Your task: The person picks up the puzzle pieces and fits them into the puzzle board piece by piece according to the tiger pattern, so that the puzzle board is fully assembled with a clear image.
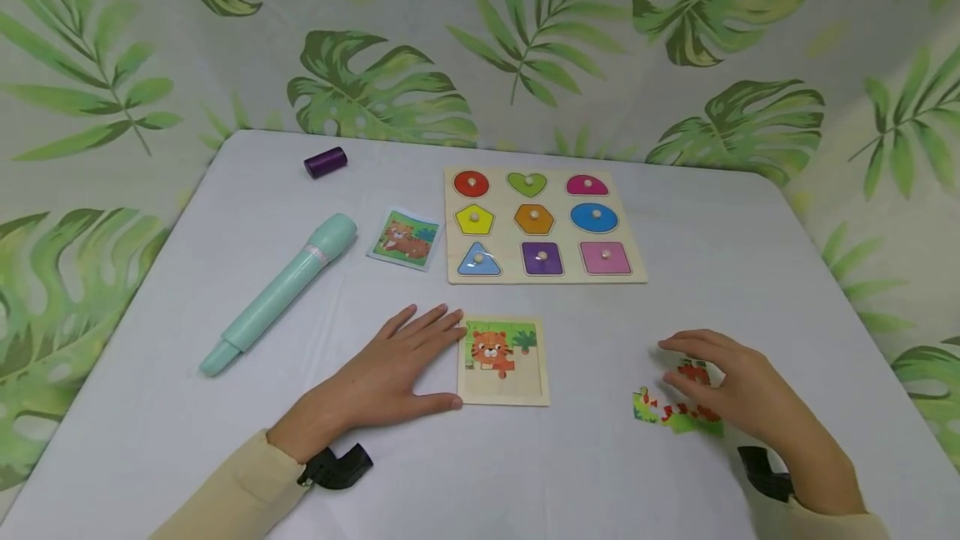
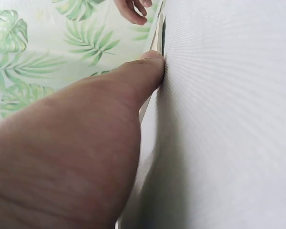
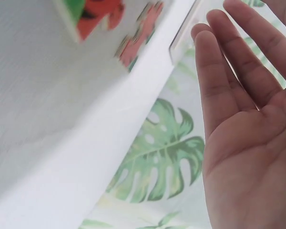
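Note:
A small wooden jigsaw tray lies flat in front of me, its upper part filled with pieces that show a tiger's head and greenery. My left hand rests along the tray's left side, fingers spread and straight, with the thumb at the lower left corner. To the right, my right hand is held above several loose jigsaw pieces, partly covering them. Its thumb and fingers are apart, and no piece shows between them. In the right wrist view the fingers look relaxed, with a red jigsaw piece on the table beyond.
Behind the tray lies a wooden shape board with knobbed shapes. A picture card of a tiger is to its left. Farther left are a mint-green tube-shaped object and a purple cylinder. Leaf-patterned cloth surrounds the white table.

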### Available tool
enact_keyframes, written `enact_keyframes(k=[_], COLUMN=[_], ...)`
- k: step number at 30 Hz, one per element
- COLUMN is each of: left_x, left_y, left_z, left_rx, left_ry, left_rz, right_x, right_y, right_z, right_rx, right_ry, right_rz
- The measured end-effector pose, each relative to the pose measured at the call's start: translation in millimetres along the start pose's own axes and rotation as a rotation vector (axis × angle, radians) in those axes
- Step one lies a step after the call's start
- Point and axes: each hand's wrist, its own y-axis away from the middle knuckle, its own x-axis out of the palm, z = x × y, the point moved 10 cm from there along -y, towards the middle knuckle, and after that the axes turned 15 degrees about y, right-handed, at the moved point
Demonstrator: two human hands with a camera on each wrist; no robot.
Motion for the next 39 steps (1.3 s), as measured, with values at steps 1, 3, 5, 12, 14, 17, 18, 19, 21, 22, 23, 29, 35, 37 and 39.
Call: enact_keyframes(k=[1, 3, 5, 12, 14, 17, 18, 19, 21, 22, 23, 29, 35, 37, 39], left_x=[0.0, -0.1, 0.0, 0.2, 0.4, 0.7, 0.7, 0.8, 0.9, 0.9, 0.8, 0.8, 0.1, -0.2, -0.1], left_y=[0.0, 0.2, 0.4, -0.2, -0.4, -0.4, -0.4, -0.4, -0.4, -0.4, -0.4, -0.8, -0.3, -0.2, -0.3], left_z=[0.3, 0.7, 1.0, 0.8, 0.8, 0.9, 1.0, 1.2, 1.5, 1.6, 1.7, 2.0, 1.0, 0.7, 0.5], left_rx=[-0.001, -0.002, -0.002, 0.01, 0.012, 0.013, 0.013, 0.012, 0.01, 0.009, 0.008, 0.004, 0.009, 0.008, 0.008], left_ry=[-0.001, -0.002, -0.002, -0.008, -0.006, -0.004, -0.004, -0.007, -0.009, -0.009, -0.009, -0.007, -0.003, 0.002, 0.004], left_rz=[0.0, -0.002, -0.001, -0.007, -0.007, -0.006, -0.006, -0.006, -0.005, -0.005, -0.006, -0.005, -0.006, -0.006, -0.004], right_x=[1, 2, 2, 4, 6, 8, 9, 10, 12, 12, 13, 17, 21, 21, 22], right_y=[1.3, 3.8, 6.3, 16.4, 19.2, 22.9, 23.7, 24.4, 26.1, 26.7, 27.3, 29.7, 29.2, 28.7, 28.8], right_z=[-3, -7, -11, -26, -32, -40, -42, -44, -47, -49, -50, -55, -58, -59, -59], right_rx=[0.006, 0.016, 0.02, 0.045, 0.064, 0.094, 0.1, 0.105, 0.118, 0.122, 0.127, 0.143, 0.184, 0.186, 0.186], right_ry=[0.0, 0.003, 0.004, -0.006, -0.015, -0.031, -0.037, -0.042, -0.052, -0.058, -0.066, -0.08, -0.06, -0.06, -0.058], right_rz=[0.004, 0.012, 0.014, 0.024, 0.039, 0.064, 0.071, 0.077, 0.095, 0.102, 0.109, 0.141, 0.193, 0.196, 0.203])
